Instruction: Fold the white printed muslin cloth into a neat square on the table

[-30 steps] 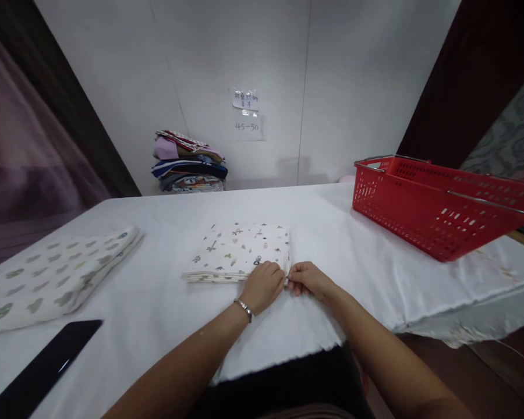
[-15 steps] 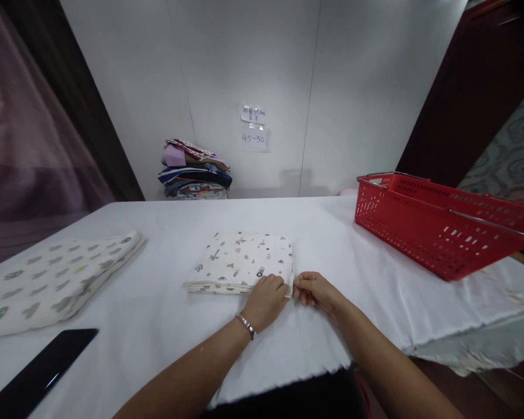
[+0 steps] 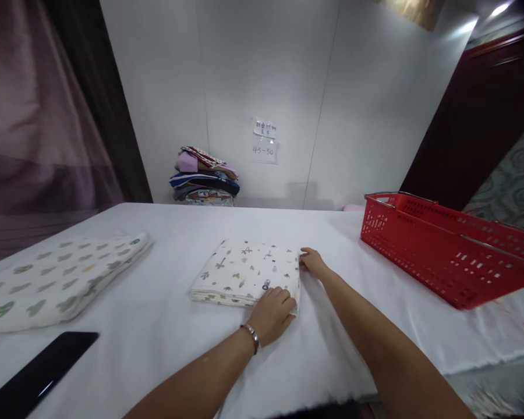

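A folded white cloth (image 3: pixel 248 270) with small plant prints lies flat on the white-covered table, its layered folds showing along the front edge. My left hand (image 3: pixel 273 314), with a silver bracelet at the wrist, has its fingers curled over the cloth's near right corner. At the far end of the cloth's right edge is my right hand (image 3: pixel 313 263), fingers bent in against the fabric; their tips are partly hidden. To the left lies a second folded white cloth (image 3: pixel 56 279) with grey, green and yellow heart-like and cactus prints, untouched by either hand.
A red plastic basket (image 3: pixel 436 250) with metal handles stands on the right. A dark flat slab (image 3: pixel 43 372) lies at the front left. Stacked folded fabrics (image 3: pixel 205 177) stand at the back by the wall, beside paper signs (image 3: pixel 265 150). The table cover (image 3: pixel 166 361) is slightly wrinkled.
My right hand has moved away from me along the cloth's right edge, from the near corner to the far one. My left hand stays at the near corner. The camera view has tilted up slightly.
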Action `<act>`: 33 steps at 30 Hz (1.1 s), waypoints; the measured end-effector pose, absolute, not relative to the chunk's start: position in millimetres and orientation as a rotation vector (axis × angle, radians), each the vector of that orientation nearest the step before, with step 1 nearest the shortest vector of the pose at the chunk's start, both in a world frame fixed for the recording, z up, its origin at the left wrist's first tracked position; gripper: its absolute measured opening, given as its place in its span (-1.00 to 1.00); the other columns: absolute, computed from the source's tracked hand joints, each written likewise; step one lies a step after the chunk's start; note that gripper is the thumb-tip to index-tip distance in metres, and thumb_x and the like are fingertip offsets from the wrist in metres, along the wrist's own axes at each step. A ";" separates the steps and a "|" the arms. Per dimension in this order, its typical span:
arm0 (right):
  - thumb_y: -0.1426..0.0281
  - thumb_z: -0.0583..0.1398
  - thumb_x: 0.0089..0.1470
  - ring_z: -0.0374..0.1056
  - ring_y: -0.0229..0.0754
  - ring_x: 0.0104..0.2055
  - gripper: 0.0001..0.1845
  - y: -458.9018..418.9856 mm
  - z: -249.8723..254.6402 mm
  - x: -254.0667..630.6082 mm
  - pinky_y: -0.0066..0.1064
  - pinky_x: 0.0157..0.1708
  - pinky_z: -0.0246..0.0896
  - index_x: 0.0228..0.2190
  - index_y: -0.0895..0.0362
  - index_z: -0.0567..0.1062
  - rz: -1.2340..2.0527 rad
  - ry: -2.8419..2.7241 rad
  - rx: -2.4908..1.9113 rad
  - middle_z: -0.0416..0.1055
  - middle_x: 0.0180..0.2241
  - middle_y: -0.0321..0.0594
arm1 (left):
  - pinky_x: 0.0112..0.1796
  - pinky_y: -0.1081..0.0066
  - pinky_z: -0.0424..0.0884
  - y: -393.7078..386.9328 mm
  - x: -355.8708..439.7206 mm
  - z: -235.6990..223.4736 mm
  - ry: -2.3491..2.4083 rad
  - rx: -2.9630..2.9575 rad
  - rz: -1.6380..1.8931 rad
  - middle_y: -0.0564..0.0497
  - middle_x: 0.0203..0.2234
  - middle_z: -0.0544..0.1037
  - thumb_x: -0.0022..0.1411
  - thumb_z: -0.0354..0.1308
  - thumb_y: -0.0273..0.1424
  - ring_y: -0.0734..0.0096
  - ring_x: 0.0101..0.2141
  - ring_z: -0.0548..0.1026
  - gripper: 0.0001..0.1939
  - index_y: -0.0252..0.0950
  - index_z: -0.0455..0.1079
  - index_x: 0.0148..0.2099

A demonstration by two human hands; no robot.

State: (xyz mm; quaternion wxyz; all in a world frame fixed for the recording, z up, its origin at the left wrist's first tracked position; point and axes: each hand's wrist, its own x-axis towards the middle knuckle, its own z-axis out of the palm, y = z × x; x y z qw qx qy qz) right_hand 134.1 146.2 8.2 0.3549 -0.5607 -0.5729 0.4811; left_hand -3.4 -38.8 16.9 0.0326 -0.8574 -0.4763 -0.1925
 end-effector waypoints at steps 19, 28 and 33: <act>0.51 0.05 -0.23 0.26 -0.29 -0.39 -0.76 180.4 -6.4 129.6 -0.52 -0.37 0.16 -0.44 0.14 0.45 0.982 -1.874 -1.214 0.41 -0.44 -0.33 | -0.29 0.32 0.17 -34.6 -0.5 16.8 -1.529 -2.663 -0.537 0.02 -0.33 0.33 0.05 0.13 -0.43 0.32 -0.28 0.25 -0.86 -0.26 0.20 -0.35; 0.42 0.10 -0.15 0.26 -0.37 -0.54 -0.85 187.3 19.9 140.4 -0.57 -0.61 0.07 -0.42 0.18 0.37 1.057 -1.860 -1.504 0.41 -0.39 -0.22 | -0.29 0.33 0.16 -34.6 -0.2 15.1 -1.532 -2.659 -0.523 0.02 -0.33 0.34 0.04 0.13 -0.44 0.32 -0.28 0.25 -0.86 -0.27 0.20 -0.34; 0.29 0.13 -0.09 0.08 -0.40 -0.71 -0.75 190.2 33.4 123.7 -0.54 -0.71 -0.09 -0.65 0.18 0.30 0.991 -1.962 -1.737 0.27 -0.70 -0.29 | -0.29 0.32 0.16 -34.7 -1.0 14.8 -1.511 -2.653 -0.552 0.02 -0.33 0.34 0.05 0.13 -0.41 0.32 -0.27 0.26 -0.86 -0.27 0.21 -0.33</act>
